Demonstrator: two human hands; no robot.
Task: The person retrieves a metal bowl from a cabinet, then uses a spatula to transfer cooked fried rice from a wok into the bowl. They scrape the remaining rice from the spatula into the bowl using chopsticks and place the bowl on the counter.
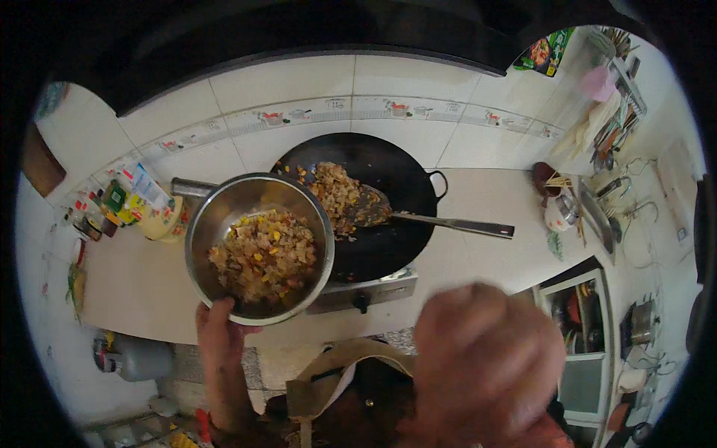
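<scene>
My left hand (219, 327) grips the near rim of a stainless steel bowl (201, 280), which holds fried rice (269, 252) with yellow kernels. The bowl is raised and overlaps the left side of a black wok (386, 257). More fried rice (335, 193) lies in the wok, with the head of a metal spatula (454, 223) in it; the handle rests across the wok's right rim. My right hand (490, 353) is raised close to the camera, blurred, away from the spatula. Its fingers look curled, but whether it holds something cannot be told.
The wok sits on a gas stove (361, 297) on the counter (129, 291). Condiment bottles (92, 215) and a floral container (165, 221) stand at left. At right are a small pot (560, 213) and a faucet (613, 186). A gas cylinder (143, 358) stands below left.
</scene>
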